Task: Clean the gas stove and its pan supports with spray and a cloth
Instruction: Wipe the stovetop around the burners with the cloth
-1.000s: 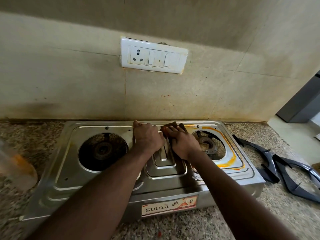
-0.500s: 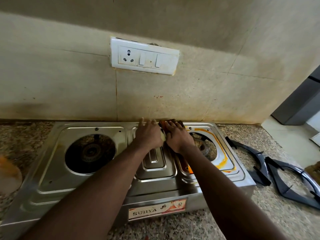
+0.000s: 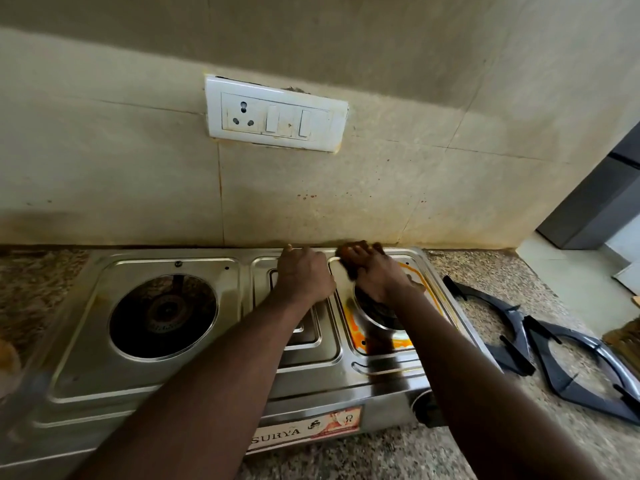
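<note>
A steel two-burner gas stove [image 3: 79,327] sits on the granite counter against the wall, with both pan supports off. My right hand [image 3: 375,271] presses a dark brown cloth [image 3: 348,261] onto the back left corner of the right burner tray, which carries orange stains [image 3: 356,330]. My left hand [image 3: 304,273] lies flat on the raised centre panel, fingers reaching the stove's back edge. Two dark pan supports [image 3: 568,362] lie on the counter to the right of the stove. A blurred spray bottle [image 3: 10,368] shows at the left edge.
A white socket and switch plate [image 3: 275,114] is on the tiled wall above the stove. The granite counter [image 3: 485,271] ends at the right near a grey door frame [image 3: 595,206]. A brown object [image 3: 623,341] lies at the far right edge.
My right hand has slid the cloth toward the back right, onto the right burner tray's corner. My left hand stays on the centre panel. The view has shifted left.
</note>
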